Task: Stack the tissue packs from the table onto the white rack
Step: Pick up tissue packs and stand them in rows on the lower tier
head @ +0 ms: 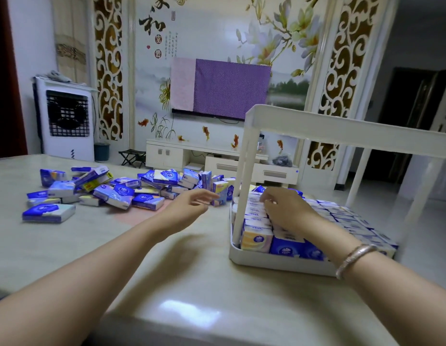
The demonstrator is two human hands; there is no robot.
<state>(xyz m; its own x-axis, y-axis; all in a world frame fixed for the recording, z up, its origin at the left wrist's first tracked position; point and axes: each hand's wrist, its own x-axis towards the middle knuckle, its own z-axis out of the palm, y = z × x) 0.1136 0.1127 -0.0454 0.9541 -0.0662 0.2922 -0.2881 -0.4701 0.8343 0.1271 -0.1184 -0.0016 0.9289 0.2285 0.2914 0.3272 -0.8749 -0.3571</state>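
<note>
Soft, even indoor light fills the room, with a pale patch of glare on the glossy worktop (187,305) near its front edge and a faint shadow beneath the left forearm. The wide-angle lens bows the white rack (279,260) and the wall panels behind it, most strongly toward the right edge of the frame. The left hand (189,206) is smeared by motion blur at its fingers, while the doorway beyond the rack falls into deep gloom.
</note>
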